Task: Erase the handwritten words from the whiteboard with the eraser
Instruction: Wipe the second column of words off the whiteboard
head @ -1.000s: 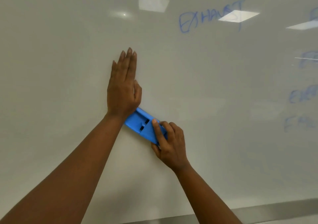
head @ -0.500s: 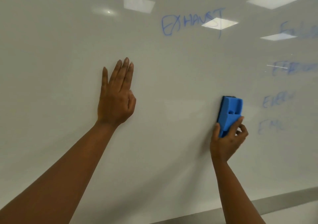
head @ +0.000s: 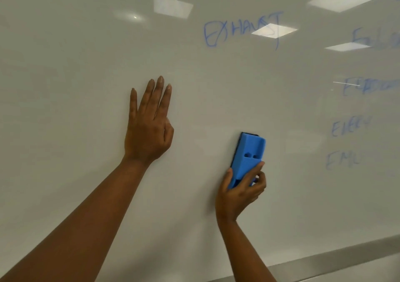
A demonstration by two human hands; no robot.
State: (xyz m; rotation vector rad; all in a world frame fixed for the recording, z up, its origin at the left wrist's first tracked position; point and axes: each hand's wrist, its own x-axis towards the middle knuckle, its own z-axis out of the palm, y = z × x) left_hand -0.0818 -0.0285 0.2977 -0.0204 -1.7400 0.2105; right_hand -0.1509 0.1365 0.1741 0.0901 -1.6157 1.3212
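While your right hand (head: 239,191) grips the lower end of the blue eraser (head: 249,158), fingers and thumb curled round its sides, the eraser stands nearly upright against the whiteboard (head: 75,65), long axis running up and down, low and right of centre. Your left hand (head: 148,128) lies flat on the board well to the left, fingers straight and pointing up, holding nothing.

The blue handwriting all lies away from the eraser. The word "EXHAUST" (head: 240,31) sits well above it and slightly left. A column of fainter, partly smeared words (head: 348,127) runs down the far right edge, level with the eraser and above; the lowest (head: 341,159) is at about the eraser's height, off to its right.

Your right hand is plainly the nearer one to every remaining word. A sideways sweep to the right would likely meet the lower words broadside, which suits the eraser's upright stance.
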